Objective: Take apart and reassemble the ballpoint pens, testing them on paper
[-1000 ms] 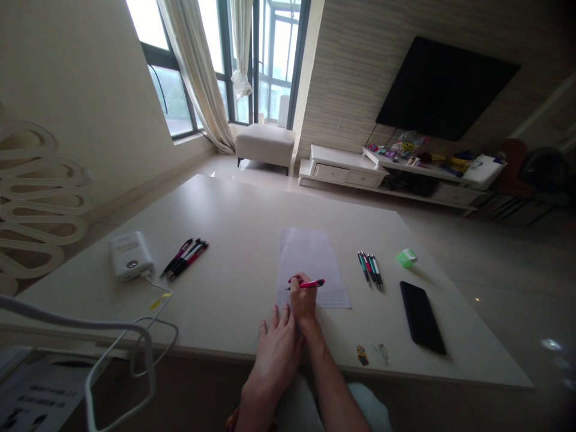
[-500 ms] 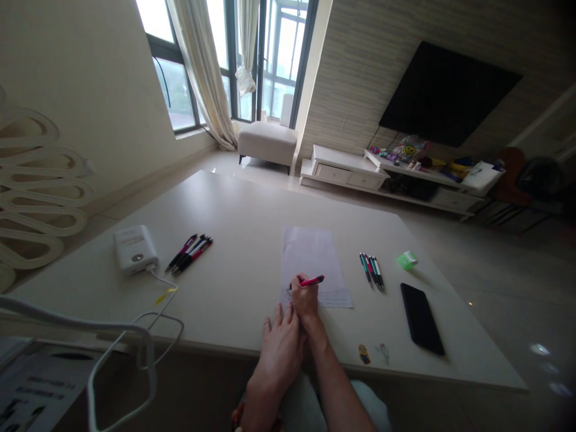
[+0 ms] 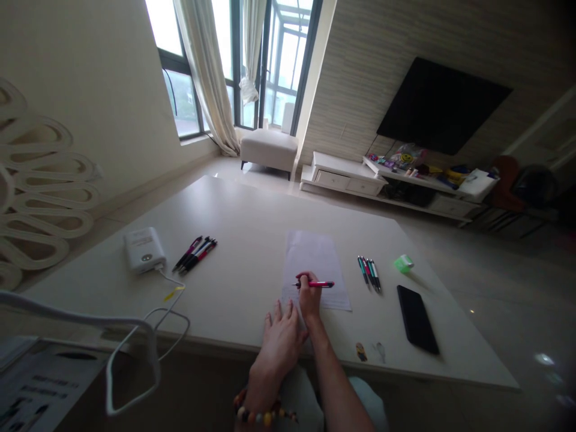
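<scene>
A sheet of paper (image 3: 312, 258) lies on the white table, with lines of small writing across its lower part. My right hand (image 3: 309, 300) rests on the sheet, its fingers closed round a red pen (image 3: 321, 284). The pen lies nearly level, its tip pointing left; whether the tip touches the paper I cannot tell. Flat at the sheet's lower left corner is my left hand (image 3: 283, 333), fingers spread and holding nothing. It sits just beside my right wrist. A beaded bracelet (image 3: 265, 415) circles the left wrist.
Several pens (image 3: 195, 254) lie left, beside a white power bank (image 3: 144, 249) with a cable (image 3: 173, 303). Right of the paper are several more pens (image 3: 369, 273), a green-and-white object (image 3: 404, 263) and a black phone (image 3: 417, 318). Stickers (image 3: 361, 351) mark the table's (image 3: 243, 240) near edge.
My right hand has lifted slightly, and the red pen has turned from slanted to nearly level, its tip higher on the paper. My left hand stays flat. The camera view has shifted a little.
</scene>
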Demonstrator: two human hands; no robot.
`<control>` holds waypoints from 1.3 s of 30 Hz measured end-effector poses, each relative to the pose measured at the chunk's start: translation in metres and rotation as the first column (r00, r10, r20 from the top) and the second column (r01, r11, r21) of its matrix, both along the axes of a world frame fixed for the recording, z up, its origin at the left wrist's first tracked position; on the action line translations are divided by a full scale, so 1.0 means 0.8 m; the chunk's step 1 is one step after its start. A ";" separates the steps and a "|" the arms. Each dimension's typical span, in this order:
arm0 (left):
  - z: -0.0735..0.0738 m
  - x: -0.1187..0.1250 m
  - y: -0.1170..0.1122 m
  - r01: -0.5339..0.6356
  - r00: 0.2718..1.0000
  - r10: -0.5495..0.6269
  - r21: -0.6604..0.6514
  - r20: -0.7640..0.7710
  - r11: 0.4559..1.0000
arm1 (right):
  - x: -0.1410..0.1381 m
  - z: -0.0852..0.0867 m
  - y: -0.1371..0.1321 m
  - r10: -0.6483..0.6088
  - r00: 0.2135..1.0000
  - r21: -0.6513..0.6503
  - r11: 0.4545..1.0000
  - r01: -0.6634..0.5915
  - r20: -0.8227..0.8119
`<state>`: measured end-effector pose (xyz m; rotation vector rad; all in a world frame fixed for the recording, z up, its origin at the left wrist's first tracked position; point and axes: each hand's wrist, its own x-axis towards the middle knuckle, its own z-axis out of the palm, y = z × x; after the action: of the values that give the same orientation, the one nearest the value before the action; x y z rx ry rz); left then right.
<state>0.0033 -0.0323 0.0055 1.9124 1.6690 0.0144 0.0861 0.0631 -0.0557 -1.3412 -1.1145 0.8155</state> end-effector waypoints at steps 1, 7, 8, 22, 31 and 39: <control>-0.002 -0.001 0.001 0.003 1.000 -0.003 0.006 -0.008 1.000 | 0.001 0.005 -0.002 -0.014 1.000 0.004 1.000 0.015 -0.016; -0.011 -0.005 0.011 0.040 0.998 -0.037 0.045 -0.059 0.998 | 0.037 0.045 -0.021 -0.094 0.992 0.076 0.993 0.087 0.083; -0.012 -0.005 0.012 0.037 0.997 -0.033 0.055 -0.064 0.998 | 0.049 0.049 -0.022 -0.082 0.989 0.085 0.994 0.071 0.126; -0.012 0.004 0.020 -0.022 0.995 0.044 0.219 -0.095 0.975 | 0.273 0.039 0.037 -0.245 0.563 -0.014 0.909 0.416 0.789; -0.004 -0.015 0.021 -0.117 0.991 0.130 0.386 -0.009 0.915 | 0.326 -0.010 0.044 -0.189 0.547 -0.032 0.929 0.369 0.815; -0.001 -0.068 0.025 -0.312 0.947 0.312 0.468 0.081 0.827 | 0.322 -0.013 0.036 -0.239 0.623 0.006 0.936 0.353 0.745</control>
<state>-0.0514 -0.0120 0.0044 1.9364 2.1079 0.6121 0.3441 0.0917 -0.0659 -2.0090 -1.3993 0.0571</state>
